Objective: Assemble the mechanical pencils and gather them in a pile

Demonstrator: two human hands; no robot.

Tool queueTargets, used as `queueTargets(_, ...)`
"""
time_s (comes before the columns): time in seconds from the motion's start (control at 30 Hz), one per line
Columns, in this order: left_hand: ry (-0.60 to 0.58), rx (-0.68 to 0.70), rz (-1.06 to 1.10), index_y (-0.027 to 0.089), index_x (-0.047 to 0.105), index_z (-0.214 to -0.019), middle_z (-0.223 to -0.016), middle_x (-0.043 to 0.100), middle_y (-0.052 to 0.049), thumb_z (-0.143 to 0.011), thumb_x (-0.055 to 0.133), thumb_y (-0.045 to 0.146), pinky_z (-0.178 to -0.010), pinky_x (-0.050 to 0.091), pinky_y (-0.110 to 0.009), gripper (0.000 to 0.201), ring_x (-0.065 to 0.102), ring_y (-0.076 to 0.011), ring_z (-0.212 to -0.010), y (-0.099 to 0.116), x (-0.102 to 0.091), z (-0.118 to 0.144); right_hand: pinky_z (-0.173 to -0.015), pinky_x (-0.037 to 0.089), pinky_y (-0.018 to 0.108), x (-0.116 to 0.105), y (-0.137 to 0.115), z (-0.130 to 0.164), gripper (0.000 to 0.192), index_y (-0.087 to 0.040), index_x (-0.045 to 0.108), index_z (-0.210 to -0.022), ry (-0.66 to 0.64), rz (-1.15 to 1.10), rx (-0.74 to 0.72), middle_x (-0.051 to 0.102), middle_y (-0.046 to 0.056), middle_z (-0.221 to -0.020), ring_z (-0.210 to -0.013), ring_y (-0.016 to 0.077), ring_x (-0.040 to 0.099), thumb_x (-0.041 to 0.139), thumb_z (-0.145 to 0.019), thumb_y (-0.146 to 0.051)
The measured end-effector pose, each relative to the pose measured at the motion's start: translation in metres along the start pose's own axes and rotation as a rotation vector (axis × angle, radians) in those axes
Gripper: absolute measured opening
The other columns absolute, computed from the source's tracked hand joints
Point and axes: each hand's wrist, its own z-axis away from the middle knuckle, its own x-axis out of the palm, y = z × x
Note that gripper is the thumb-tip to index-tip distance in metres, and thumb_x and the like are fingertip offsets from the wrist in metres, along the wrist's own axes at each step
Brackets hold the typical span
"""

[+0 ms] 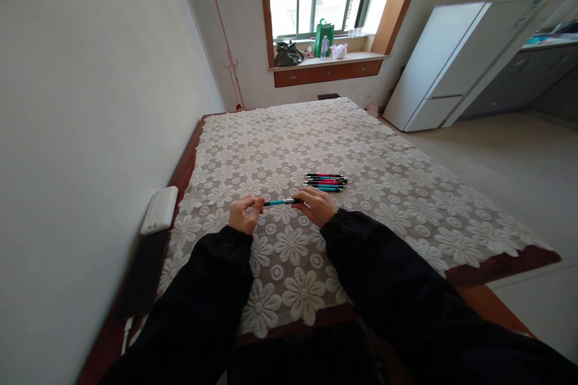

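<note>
Both hands are holding one pen in the lower middle of the frame.
The left hand [244,214] is pinching the blue pen [282,201] at one end and the right hand [317,205] at the other, above the lace cloth [406,204]; wide free cloth is lying around, and the pen pile [326,181] is resting just behind.

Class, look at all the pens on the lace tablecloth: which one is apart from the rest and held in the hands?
The teal pen, held level between the left hand and right hand. The other pens lie untouched in a small pile just beyond the right hand.
</note>
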Motion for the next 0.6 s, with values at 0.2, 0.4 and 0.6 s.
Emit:
queueTargets(0.2,-0.045,-0.010,0.064,0.020,0.063,-0.056,-0.063,0.065,-0.002,-0.091,0.050,0.044,-0.066,0.049,-0.029,0.045,0.062,-0.0159,-0.063,-0.0020,-0.0014,-0.0013,-0.073,0.042,0.029,-0.0021,-0.0030,-0.0006,0.028,-0.020,0.063,-0.092,0.007,0.001,-0.029,0.063,0.006,-0.083,-0.079,0.0187,0.055,0.050,-0.100,-0.043)
queueTargets(0.4,-0.037,0.030,0.069,0.020,0.066,-0.059,-0.069,0.067,-0.003,-0.090,0.054,0.041,-0.073,0.050,-0.031,0.039,0.064,-0.0168,-0.071,-0.0041,0.0013,-0.0009,-0.062,0.036,0.026,0.0000,-0.0067,-0.0005,0.032,-0.019,0.058,-0.079,-0.038,-0.147,0.090,0.054,0.000,-0.071,-0.065,0.0137,0.049,0.048,-0.100,-0.041)
queueTargets(0.6,-0.044,0.086,0.009,0.021,0.066,-0.060,-0.075,0.069,-0.003,-0.091,0.053,0.039,-0.077,0.050,-0.032,0.038,0.064,-0.0176,-0.077,-0.0078,0.0045,-0.0009,-0.058,0.031,0.025,0.0023,-0.0011,-0.0002,0.032,-0.018,0.059,-0.072,-0.069,-0.203,0.171,0.051,-0.002,-0.065,-0.060,0.0117,0.045,0.053,-0.096,-0.039)
